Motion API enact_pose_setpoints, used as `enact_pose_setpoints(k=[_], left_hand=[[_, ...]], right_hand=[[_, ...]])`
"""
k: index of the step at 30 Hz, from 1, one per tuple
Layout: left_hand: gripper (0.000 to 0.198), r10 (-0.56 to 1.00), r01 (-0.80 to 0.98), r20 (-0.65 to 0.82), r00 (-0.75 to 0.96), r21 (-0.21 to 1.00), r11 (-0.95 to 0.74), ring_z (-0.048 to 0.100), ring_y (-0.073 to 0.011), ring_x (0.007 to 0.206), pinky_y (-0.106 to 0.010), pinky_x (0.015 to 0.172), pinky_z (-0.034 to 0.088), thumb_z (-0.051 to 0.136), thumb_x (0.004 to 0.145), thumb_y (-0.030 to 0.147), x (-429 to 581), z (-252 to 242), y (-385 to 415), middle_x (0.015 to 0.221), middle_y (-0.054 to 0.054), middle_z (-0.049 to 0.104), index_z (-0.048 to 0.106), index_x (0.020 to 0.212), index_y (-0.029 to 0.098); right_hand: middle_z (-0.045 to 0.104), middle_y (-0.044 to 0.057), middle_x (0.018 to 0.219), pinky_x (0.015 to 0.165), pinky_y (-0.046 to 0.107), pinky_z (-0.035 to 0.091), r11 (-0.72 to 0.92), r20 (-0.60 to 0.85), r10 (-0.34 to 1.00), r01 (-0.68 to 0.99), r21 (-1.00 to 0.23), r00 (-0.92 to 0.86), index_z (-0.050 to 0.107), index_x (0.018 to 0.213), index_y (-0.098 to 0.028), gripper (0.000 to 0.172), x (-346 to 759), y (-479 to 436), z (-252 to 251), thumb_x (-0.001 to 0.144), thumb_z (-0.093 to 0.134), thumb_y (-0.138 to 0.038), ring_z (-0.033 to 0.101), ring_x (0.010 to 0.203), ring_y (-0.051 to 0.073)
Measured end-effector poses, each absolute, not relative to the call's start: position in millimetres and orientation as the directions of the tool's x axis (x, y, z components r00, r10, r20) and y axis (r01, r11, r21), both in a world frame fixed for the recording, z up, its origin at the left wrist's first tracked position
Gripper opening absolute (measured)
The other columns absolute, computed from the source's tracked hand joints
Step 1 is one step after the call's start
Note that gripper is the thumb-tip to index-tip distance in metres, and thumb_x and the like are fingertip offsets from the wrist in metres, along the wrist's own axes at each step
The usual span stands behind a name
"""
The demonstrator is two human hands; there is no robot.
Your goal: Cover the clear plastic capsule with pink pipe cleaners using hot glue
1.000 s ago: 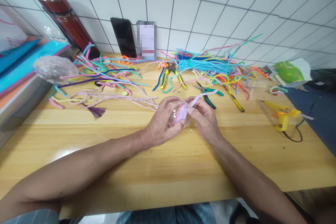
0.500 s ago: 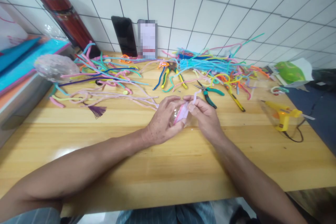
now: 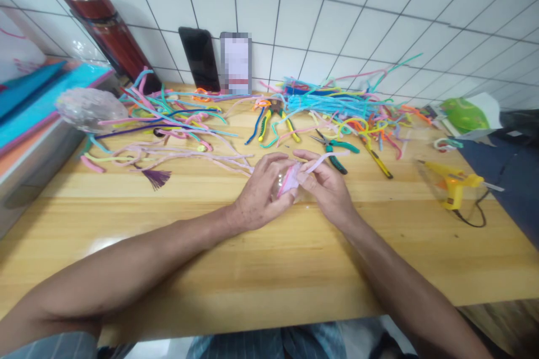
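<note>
Over the middle of the wooden table (image 3: 261, 269), both my hands meet around a small clear ball wrapped in pink pipe cleaner (image 3: 288, 180). My left hand (image 3: 261, 193) cups it from the left with curled fingers. My right hand (image 3: 326, 185) pinches the pink pipe cleaner against it, and the loose pink end (image 3: 332, 157) sticks out to the upper right over my fingers. Most of the ball is hidden between my hands.
Many loose pipe cleaners (image 3: 177, 123) in mixed colours cover the back of the table. Green-handled pliers (image 3: 334, 154), yellow-handled pliers (image 3: 275, 120), a yellow glue gun (image 3: 452, 182), a purple tassel (image 3: 155, 178), a clear plastic ball (image 3: 86, 107), a red flask (image 3: 105, 28) and two phones (image 3: 217, 61) lie around.
The loose pink end has swung from pointing up to lying out to the right. My hands have stayed in place with small finger movements.
</note>
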State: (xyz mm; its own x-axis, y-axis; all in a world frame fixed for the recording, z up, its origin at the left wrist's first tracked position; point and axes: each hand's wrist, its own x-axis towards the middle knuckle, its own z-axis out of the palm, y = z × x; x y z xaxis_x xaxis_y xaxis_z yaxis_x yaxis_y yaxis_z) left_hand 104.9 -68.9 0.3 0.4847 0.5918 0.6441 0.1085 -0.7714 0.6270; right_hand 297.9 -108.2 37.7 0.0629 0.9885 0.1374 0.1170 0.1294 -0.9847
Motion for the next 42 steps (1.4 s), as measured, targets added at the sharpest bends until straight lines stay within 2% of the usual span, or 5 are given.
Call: enact_pose_setpoints(k=[10, 21, 25, 30, 42], left_hand=[[0.054, 0.597, 0.135, 0.627, 0.5, 0.625, -0.769, 0.055, -0.0322, 0.139, -0.055, 0.118, 0.049, 0.066, 0.1, 0.026, 103.6, 0.8, -67.4, 0.143, -0.014, 0.057, 0.048, 0.151, 0.027], [0.054, 0.593, 0.129, 0.637, 0.492, 0.62, -0.774, 0.054, -0.031, 0.141, -0.054, 0.119, 0.049, 0.066, 0.1, 0.026, 103.7, -0.7, -67.5, 0.145, -0.015, 0.056, 0.048, 0.151, 0.027], [0.055, 0.598, 0.141, 0.627, 0.499, 0.623, -0.77, 0.054, -0.0316, 0.14, -0.055, 0.118, 0.049, 0.067, 0.099, 0.025, 102.7, -1.2, -67.2, 0.144, -0.014, 0.056, 0.048, 0.151, 0.028], [0.05, 0.603, 0.132, 0.626, 0.495, 0.632, -0.764, 0.054, -0.0313, 0.141, -0.054, 0.119, 0.049, 0.063, 0.103, 0.028, 102.9, -1.3, -66.9, 0.143, -0.014, 0.056, 0.049, 0.151, 0.027], [0.058, 0.582, 0.125, 0.622, 0.523, 0.619, -0.775, 0.052, -0.0318, 0.143, -0.054, 0.12, 0.048, 0.066, 0.099, 0.025, 101.5, -0.6, -68.2, 0.146, -0.015, 0.056, 0.046, 0.153, 0.028]], right_hand=[[0.075, 0.008, 0.145, 0.123, 0.05, 0.045, 0.077, 0.082, 0.996, 0.105, -0.991, 0.041, 0.081, 0.088, -0.026, 0.042, 302.3, -105.9, 42.7, 0.082, 0.088, -0.068, 0.064, 0.141, 0.033], [0.075, 0.006, 0.143, 0.114, 0.043, 0.053, 0.037, 0.036, 0.999, 0.046, -0.998, -0.015, 0.085, 0.097, -0.027, 0.044, 303.5, -103.9, 41.6, 0.082, 0.086, -0.068, 0.068, 0.134, 0.03], [0.075, 0.007, 0.141, 0.119, 0.047, 0.049, 0.059, 0.061, 0.998, 0.074, -0.996, 0.024, 0.084, 0.093, -0.027, 0.04, 301.7, -104.2, 38.6, 0.083, 0.087, -0.065, 0.065, 0.136, 0.031], [0.075, 0.006, 0.135, 0.114, 0.042, 0.052, 0.048, 0.051, 0.996, 0.031, -0.998, 0.073, 0.081, 0.096, -0.026, 0.037, 298.0, -105.6, 35.3, 0.082, 0.089, -0.06, 0.069, 0.126, 0.027], [0.077, 0.006, 0.128, 0.103, 0.04, 0.057, 0.027, 0.026, 0.997, -0.016, -0.999, 0.07, 0.077, 0.095, -0.026, 0.036, 297.0, -104.4, 35.0, 0.078, 0.093, -0.053, 0.072, 0.116, 0.026]])
